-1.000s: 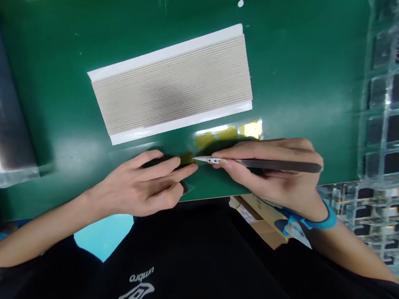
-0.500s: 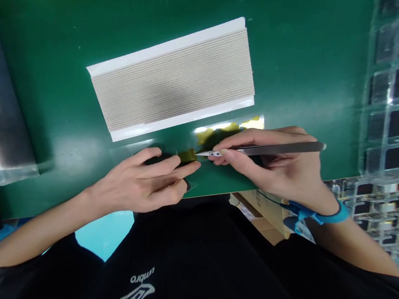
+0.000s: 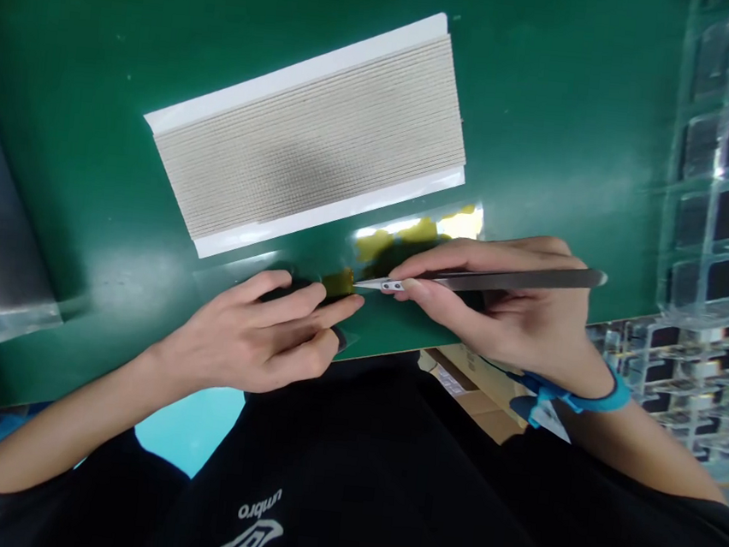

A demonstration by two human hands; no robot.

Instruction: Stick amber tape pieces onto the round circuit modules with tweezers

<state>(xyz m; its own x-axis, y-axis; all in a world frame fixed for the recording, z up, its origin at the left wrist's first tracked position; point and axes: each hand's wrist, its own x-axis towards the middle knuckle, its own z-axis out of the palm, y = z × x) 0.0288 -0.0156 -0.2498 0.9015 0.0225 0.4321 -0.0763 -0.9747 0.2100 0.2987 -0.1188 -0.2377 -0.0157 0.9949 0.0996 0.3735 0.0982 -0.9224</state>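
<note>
My left hand (image 3: 269,329) lies low over the green work surface, fingers stretched and apart. Its fingertips rest beside a small yellowish translucent film piece (image 3: 339,283). A dark edge shows under the fingers, too hidden to name. In my right hand (image 3: 516,301) is a pair of tweezers (image 3: 506,278), gripped like a pen, with their pale tips pointing left at the film piece's right edge. Whether the tips pinch it I cannot tell. Just above the right fingers lies a glossy clear strip (image 3: 379,225) bearing yellow patches, partly covered by that hand.
A white-edged sheet with fine grey ridges (image 3: 314,131) lies beyond my hands on the green surface (image 3: 564,138). Clear compartment trays (image 3: 709,212) with dark parts stand at the right. A plastic-wrapped dark object (image 3: 2,213) is on the left. Below the edge is a cardboard box (image 3: 486,410).
The view has shifted slightly. Both hands keep nearly the same pose, with the tweezer tips still at the film piece's right edge.
</note>
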